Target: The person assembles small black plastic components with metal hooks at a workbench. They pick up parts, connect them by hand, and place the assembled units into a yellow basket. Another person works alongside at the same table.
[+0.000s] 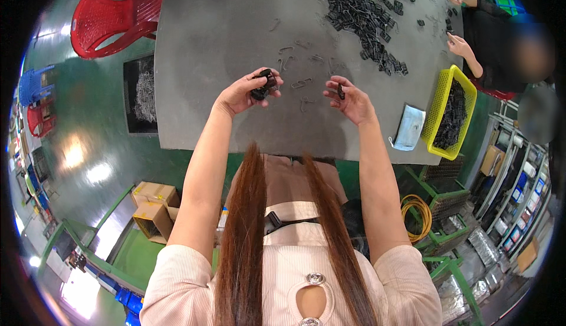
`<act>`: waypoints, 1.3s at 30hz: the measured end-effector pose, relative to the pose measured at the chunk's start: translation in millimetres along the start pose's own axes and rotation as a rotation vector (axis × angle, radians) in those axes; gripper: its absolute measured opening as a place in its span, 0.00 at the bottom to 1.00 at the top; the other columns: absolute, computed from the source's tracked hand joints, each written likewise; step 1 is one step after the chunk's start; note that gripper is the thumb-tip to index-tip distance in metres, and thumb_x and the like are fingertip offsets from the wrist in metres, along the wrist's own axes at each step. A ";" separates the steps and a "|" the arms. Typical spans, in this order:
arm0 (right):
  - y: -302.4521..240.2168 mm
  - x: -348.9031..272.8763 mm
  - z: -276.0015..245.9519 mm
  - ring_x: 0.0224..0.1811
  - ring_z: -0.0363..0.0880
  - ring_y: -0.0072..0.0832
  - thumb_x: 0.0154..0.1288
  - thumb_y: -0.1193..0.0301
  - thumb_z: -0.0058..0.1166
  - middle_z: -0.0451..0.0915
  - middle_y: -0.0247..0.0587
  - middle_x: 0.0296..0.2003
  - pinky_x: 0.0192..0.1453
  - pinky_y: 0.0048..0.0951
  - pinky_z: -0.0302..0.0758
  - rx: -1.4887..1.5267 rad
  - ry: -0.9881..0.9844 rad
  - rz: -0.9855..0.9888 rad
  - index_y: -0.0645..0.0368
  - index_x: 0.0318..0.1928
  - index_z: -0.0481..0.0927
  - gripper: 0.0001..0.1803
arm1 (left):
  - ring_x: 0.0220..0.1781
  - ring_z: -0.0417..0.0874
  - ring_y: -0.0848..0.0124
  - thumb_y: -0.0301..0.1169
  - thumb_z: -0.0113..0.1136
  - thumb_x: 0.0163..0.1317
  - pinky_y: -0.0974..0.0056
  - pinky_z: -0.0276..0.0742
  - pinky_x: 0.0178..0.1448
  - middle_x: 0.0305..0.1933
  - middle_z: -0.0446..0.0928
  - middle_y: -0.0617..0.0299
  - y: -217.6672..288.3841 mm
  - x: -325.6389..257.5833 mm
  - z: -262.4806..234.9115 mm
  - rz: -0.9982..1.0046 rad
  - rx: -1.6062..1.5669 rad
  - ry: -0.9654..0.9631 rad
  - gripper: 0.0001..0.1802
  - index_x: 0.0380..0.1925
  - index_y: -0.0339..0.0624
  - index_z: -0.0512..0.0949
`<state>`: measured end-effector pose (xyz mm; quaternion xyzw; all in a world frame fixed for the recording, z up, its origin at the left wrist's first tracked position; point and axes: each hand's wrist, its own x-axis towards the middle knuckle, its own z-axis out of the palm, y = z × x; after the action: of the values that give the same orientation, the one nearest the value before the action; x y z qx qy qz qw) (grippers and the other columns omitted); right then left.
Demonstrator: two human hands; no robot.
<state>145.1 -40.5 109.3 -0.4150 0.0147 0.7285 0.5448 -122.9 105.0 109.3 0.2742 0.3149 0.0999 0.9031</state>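
"Fingers (pixel 279 81) of the left hand (pixel 240 91) are curled round a small clutch of black pieces (pixel 263 84), just left of the middle of the frame. How many, I can't tell from where I'm standing."

"And the right hand (pixel 355 105)?"

"Right of the middle, well apart from the left. Its fingers seem to pinch one small black piece (pixel 341 92), rather loosely. Both hands are over the table (pixel 200 125)."

"What could go wrong there?"

"That left handful looks crowded. If the grip eases to free one piece, I'd say another could slip out and drop among the wire hooks (pixel 302 82) lying between the hands. Those are loose, so a brushing wrist might scatter or tangle them."

"And further out?"

"Upper right of centre, a heap of black pieces (pixel 365 25); a knock could send its edge sliding. At the upper right of the frame, a co-worker (pixel 489 46) in dark clothes. Below, a yellow basket (pixel 437 114), with a pale blue face mask (pixel 408 127) beside it. Nudge that basket carelessly and the mask may go off the table."
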 end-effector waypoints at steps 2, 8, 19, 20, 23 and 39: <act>6.0 8.6 -14.6 0.38 0.79 0.27 0.65 0.68 0.49 0.79 0.36 0.38 0.37 0.27 0.74 -0.059 -0.006 -0.003 0.60 0.48 0.76 0.14 | 0.41 0.80 0.67 0.40 0.58 0.61 0.70 0.78 0.31 0.43 0.76 0.61 0.9 6.7 19.8 0.006 0.024 0.007 0.18 0.47 0.44 0.72; -0.1 -24.6 -59.8 0.40 0.79 0.31 0.64 0.71 0.51 0.78 0.40 0.40 0.41 0.29 0.77 -0.110 0.280 0.053 0.61 0.50 0.74 0.15 | 0.36 0.82 0.70 0.37 0.59 0.61 0.69 0.79 0.31 0.38 0.77 0.63 -78.8 89.5 67.6 -0.238 0.189 0.404 0.12 0.40 0.45 0.74; -154.8 -254.3 -256.9 0.53 0.73 0.35 0.58 0.69 0.57 0.74 0.45 0.51 0.54 0.38 0.70 -0.143 0.988 -0.690 0.59 0.55 0.71 0.23 | 0.60 0.70 0.54 0.48 0.62 0.54 0.52 0.69 0.60 0.60 0.67 0.45 -204.2 243.0 411.3 0.016 0.502 -0.066 0.38 0.59 0.38 0.63; -166.7 -258.8 -273.9 0.55 0.72 0.37 0.58 0.68 0.57 0.72 0.46 0.53 0.57 0.40 0.68 -0.317 1.132 -0.725 0.59 0.56 0.70 0.25 | 0.64 0.65 0.50 0.46 0.60 0.56 0.56 0.60 0.67 0.60 0.65 0.40 -214.4 250.8 419.8 0.199 0.663 -0.001 0.36 0.59 0.37 0.63; -175.0 -263.1 -314.5 0.57 0.69 0.42 0.58 0.67 0.57 0.71 0.49 0.53 0.60 0.39 0.65 -1.125 1.553 -0.743 0.60 0.58 0.69 0.26 | 0.70 0.55 0.50 0.40 0.54 0.59 0.48 0.51 0.70 0.64 0.61 0.46 -242.1 252.6 393.8 0.640 0.995 0.202 0.30 0.60 0.40 0.63; -92.9 42.9 -125.6 0.44 0.76 0.38 0.57 0.58 0.59 0.73 0.41 0.39 0.43 0.40 0.75 -1.817 0.932 -0.530 0.56 0.35 0.76 0.15 | 0.76 0.40 0.61 0.39 0.40 0.68 0.41 0.40 0.72 0.74 0.45 0.66 -150.9 117.7 41.1 0.090 1.850 1.027 0.30 0.70 0.56 0.49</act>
<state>291.3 -28.8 40.4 -0.8960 -0.4200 0.0920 0.1114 -4.1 3.7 -8.6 0.7916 0.6019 -0.0415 0.0967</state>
